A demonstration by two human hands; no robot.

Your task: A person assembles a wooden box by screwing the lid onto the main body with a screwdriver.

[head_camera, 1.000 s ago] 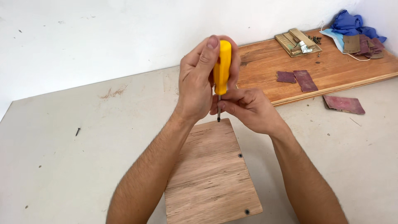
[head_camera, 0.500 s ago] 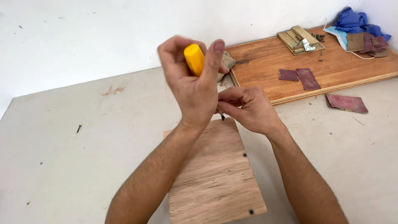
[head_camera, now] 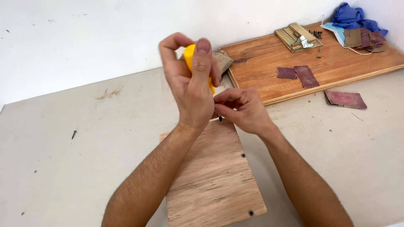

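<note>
My left hand (head_camera: 190, 84) grips the yellow handle of a screwdriver (head_camera: 189, 56), held upright above the far edge of a small plywood board (head_camera: 214, 176). My right hand (head_camera: 244, 110) pinches the tool's shaft close to the tip, where a dark screw (head_camera: 220, 119) shows just over the board's far right corner. The shaft itself is hidden by my fingers. Two dark screw heads sit along the board's right edge, one midway (head_camera: 243, 155) and one at the near corner (head_camera: 251, 212).
A long wooden plank (head_camera: 336, 63) lies at the back right with sandpaper pieces (head_camera: 299, 75), small wood strips (head_camera: 296, 37) and screws. A blue cloth (head_camera: 351, 17) is at the far corner. Another sandpaper piece (head_camera: 346, 99) and a loose screw (head_camera: 74, 134) lie on the grey surface.
My left hand has turned around the yellow handle, the fingers shifting from wrapped over it to the thumb and forefinger at its top. My right hand stays at the tip.
</note>
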